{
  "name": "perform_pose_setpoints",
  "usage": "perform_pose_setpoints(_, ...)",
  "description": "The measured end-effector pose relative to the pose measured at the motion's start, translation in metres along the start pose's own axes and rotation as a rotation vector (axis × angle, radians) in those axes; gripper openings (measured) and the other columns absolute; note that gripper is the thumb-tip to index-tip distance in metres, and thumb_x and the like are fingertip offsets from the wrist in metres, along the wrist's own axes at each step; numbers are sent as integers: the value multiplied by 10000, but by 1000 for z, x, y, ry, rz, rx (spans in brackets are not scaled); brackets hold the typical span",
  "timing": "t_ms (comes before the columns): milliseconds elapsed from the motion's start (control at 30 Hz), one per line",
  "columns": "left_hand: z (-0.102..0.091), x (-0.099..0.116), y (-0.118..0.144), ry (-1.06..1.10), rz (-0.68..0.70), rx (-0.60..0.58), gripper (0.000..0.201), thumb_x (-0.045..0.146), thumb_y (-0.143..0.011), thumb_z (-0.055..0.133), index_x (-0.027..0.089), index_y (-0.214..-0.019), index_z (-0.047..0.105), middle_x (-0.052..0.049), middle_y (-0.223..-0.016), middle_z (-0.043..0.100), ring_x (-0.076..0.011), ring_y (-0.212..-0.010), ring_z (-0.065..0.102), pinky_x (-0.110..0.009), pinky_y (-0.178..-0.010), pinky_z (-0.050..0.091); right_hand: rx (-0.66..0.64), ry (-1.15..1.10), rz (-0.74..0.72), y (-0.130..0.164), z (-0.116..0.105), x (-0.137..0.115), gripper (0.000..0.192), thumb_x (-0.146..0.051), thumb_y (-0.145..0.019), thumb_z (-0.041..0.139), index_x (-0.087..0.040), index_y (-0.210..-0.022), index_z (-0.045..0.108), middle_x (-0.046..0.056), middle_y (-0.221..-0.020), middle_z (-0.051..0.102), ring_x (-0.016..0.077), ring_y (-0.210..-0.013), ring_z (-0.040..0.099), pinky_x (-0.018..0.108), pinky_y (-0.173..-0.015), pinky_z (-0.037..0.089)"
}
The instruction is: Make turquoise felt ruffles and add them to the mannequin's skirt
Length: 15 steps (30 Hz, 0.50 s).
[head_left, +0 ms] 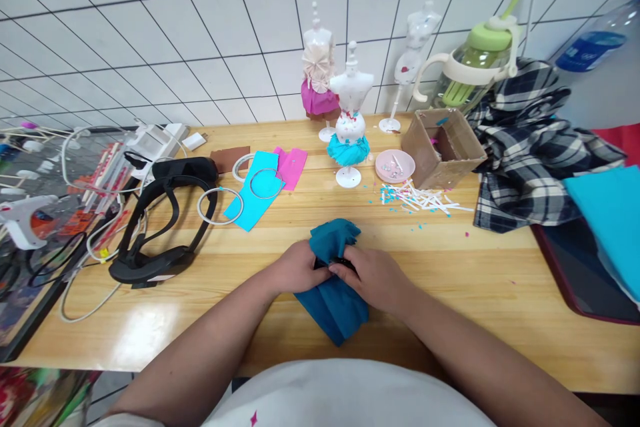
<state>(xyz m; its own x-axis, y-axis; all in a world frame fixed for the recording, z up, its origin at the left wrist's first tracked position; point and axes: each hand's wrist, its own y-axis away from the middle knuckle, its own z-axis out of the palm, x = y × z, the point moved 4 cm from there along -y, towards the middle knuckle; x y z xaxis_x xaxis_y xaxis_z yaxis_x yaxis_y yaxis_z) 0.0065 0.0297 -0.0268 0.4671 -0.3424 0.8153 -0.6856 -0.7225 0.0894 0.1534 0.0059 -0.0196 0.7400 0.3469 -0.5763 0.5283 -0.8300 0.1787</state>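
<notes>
A bunched piece of dark teal crepe paper [334, 307] lies on the wooden table [450, 280] right in front of me. My left hand [299, 268] pinches its middle from the left. From the other side my right hand [376, 277] grips the same gathered middle, fingertips meeting the left hand's. Something small and dark sits between the fingers; what it is cannot be told. The paper fans out above and below the hands.
Behind stand three small mannequins: one in a teal skirt [349, 121], one in pink [318, 77], one bare [414, 53]. Light blue paper with wire rings [253, 188], a black headset [160, 220], a cardboard box [443, 147], paper scraps [420, 199], a pink dish [395, 165], plaid cloth [530, 147] and a bottle [475, 60] surround them.
</notes>
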Motion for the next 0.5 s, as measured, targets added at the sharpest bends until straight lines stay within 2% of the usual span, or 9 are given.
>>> perform_pose_setpoints(200,0,1,-1,-19,50,40,478,240,-801,596,207,-1273,524,-79,-1395,527,-270,-1253,506,-406,-1073,383,-3,18,15,-1,0,0,324,-448,-983,368,-198,-949,572,56,-868,705,200,-783,654,275,-594,294)
perform_pose_setpoints(333,-1,1,0,-9,26,36,437,248,-801,592,211,-1235,556,-61,-1340,576,-264,-1188,552,-394,-1031,421,-6,31,30,-2,1,1,339,-433,-988,356,-197,-898,582,53,-832,702,190,-750,648,273,-585,285)
perform_pose_setpoints(500,1,-3,0,-25,-75,-3,343,292,-811,594,210,-1143,614,-39,-1156,679,-231,-1037,621,-349,-941,471,29,5,61,-3,-1,5,345,-418,-983,361,-202,-848,594,42,-788,693,180,-729,637,268,-580,285)
